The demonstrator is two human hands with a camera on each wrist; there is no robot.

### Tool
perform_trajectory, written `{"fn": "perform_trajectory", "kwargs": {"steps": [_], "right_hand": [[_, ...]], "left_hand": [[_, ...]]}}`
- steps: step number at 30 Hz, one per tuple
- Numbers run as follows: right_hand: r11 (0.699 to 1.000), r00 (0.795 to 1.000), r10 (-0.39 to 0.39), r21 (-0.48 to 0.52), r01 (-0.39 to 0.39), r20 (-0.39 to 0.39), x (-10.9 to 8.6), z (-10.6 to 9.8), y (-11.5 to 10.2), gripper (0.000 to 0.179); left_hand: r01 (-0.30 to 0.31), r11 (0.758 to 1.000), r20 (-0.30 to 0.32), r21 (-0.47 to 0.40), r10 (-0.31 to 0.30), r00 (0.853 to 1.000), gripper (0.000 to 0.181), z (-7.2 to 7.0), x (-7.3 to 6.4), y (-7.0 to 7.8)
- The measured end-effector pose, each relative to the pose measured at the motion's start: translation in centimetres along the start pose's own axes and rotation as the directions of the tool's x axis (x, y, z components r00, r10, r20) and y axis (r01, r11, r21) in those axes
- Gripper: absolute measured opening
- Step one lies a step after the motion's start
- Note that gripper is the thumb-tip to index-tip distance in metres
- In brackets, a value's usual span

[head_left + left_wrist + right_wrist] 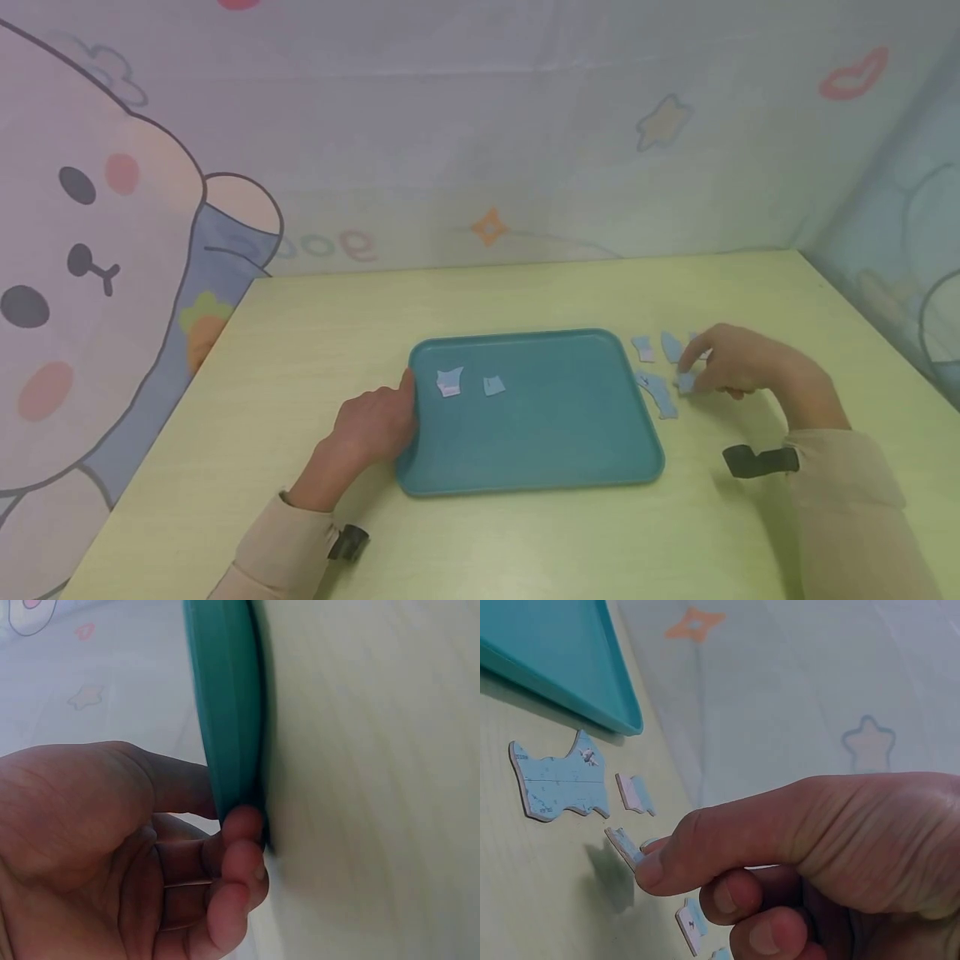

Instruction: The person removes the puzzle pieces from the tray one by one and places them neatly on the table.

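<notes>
My left hand (pixel 375 423) grips the left rim of a teal tray (pixel 555 442). In the left wrist view the thumb lies over the tray's edge (pixel 229 697) and curled fingertips press its outer side. On the tray lie two small light-blue and pinkish puzzle pieces, one jagged piece (pixel 450 382) and one smaller piece (pixel 493 385). To the tray's right, my right hand (pixel 738 358) pinches a light-blue puzzle piece (pixel 622 846) between thumb and index finger. Its shadow falls on the table below. The fingers partly hide this piece.
Beside the tray's right edge lie a larger light-blue piece (pixel 658 395), a small two-tone piece (pixel 642 348) and a pointed piece (pixel 671 347). Further pieces are partly hidden by the right hand. The pale yellow table (pixel 525 542) meets a printed cloth backdrop (pixel 465 142).
</notes>
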State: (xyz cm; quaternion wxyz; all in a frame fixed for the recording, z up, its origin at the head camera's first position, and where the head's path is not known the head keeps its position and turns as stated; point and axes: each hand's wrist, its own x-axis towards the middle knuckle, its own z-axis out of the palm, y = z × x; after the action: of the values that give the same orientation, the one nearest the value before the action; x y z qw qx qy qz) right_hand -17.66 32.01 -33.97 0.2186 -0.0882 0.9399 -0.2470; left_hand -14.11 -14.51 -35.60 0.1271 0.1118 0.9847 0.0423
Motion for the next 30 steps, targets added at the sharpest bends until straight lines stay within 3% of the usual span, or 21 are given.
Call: {"fn": "perform_trajectory", "kwargs": {"steps": [18, 30], "right_hand": [[0.998, 0.999, 0.036, 0.041, -0.037, 0.014, 0.2, 0.3, 0.6, 0.046], [0.997, 0.991, -0.046, -0.068, 0.038, -0.122, -0.6, -0.8, -1.6, 0.043]], "left_hand": [[0.008, 1.0, 0.002, -0.006, -0.008, 1.0, 0.062, 0.0, 0.0, 0.1], [0.004, 1.0, 0.001, -0.01, -0.004, 1.0, 0.061, 0.0, -0.1, 0.0]]}}
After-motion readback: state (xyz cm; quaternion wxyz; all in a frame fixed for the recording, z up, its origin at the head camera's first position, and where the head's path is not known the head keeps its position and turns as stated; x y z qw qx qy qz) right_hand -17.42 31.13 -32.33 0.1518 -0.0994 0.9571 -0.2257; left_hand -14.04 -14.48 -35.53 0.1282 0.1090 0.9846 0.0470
